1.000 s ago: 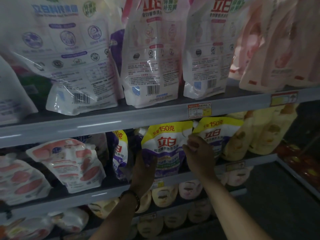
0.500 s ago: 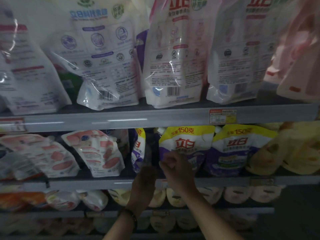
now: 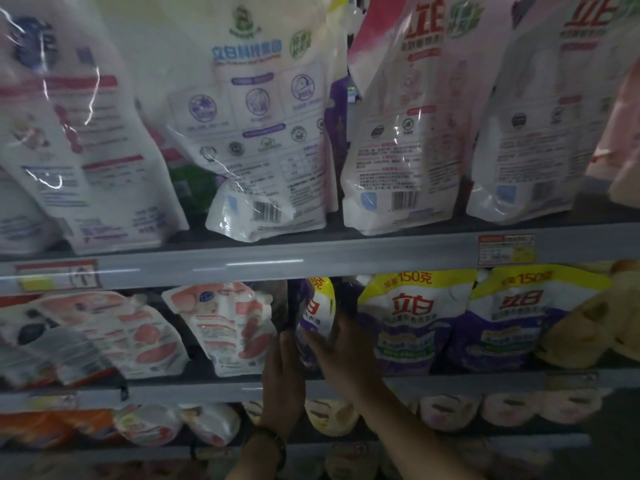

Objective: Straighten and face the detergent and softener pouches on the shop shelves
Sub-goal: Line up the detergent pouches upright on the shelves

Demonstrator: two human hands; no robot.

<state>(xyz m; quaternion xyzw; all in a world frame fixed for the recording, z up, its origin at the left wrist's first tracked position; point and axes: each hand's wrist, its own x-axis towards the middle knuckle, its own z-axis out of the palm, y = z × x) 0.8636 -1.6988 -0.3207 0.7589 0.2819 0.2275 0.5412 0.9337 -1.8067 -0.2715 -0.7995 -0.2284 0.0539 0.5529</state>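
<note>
Setting: dim shop shelving; we work at the middle shelf (image 3: pixel 450 382), below a grey price rail (image 3: pixel 346 258).
Task item: the sideways pouch (image 3: pixel 317 306), purple and yellow, stands edge-on at the left end of its row, between a pink pouch (image 3: pixel 225 327) and a front-facing purple pouch (image 3: pixel 412 317).
Left hand (image 3: pixel 282 372): fingers straight and pressed together, pointing up, touching the pouch's lower left edge.
Right hand (image 3: pixel 346 355): thumb across the front, fingers wrapped round the right edge; it grips the pouch.
Step, as we judge it: turning the pouch label-forward.
Risk 1: the pouch folds or slumps. Cause: limp film twisted from one edge while the liquid shifts.
Risk 2: the front-facing purple pouch goes askew. Cause: our right hand sits just beside it and may drag it.
Risk 3: the pouch tips over the shelf lip. Cause: pulling its base too far forward.
</note>
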